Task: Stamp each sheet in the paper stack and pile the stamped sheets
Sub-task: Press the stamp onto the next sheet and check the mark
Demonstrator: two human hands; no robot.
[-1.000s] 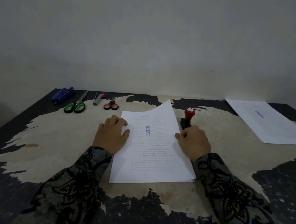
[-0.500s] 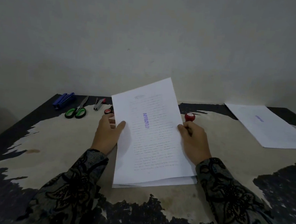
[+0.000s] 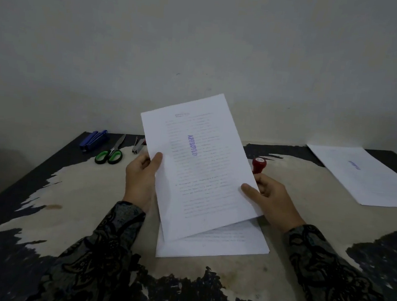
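Observation:
A white sheet (image 3: pixel 197 172) with a purple "APPROVED" stamp mark is lifted off the paper stack (image 3: pixel 220 244), tilted up toward the wall. My left hand (image 3: pixel 141 178) pinches its left edge, thumb on top. My right hand (image 3: pixel 270 198) pinches its right edge with the thumb on the page. The red-topped stamp (image 3: pixel 258 164) stands just behind my right hand; whether the fingers touch it is unclear. A pile of stamped sheets (image 3: pixel 369 176) lies at the far right of the table.
Along the table's far left lie a blue stapler (image 3: pixel 93 140), green-handled scissors (image 3: pixel 110 155) and a small metal staple remover (image 3: pixel 138 145). The tabletop (image 3: pixel 66 198) is dark with a worn pale patch; a plain wall rises behind.
The stamped top sheet, flat on the stack a second ago, has been lifted by both hands and now stands clear of the stack. My right hand shifted from the stamp to the sheet's edge.

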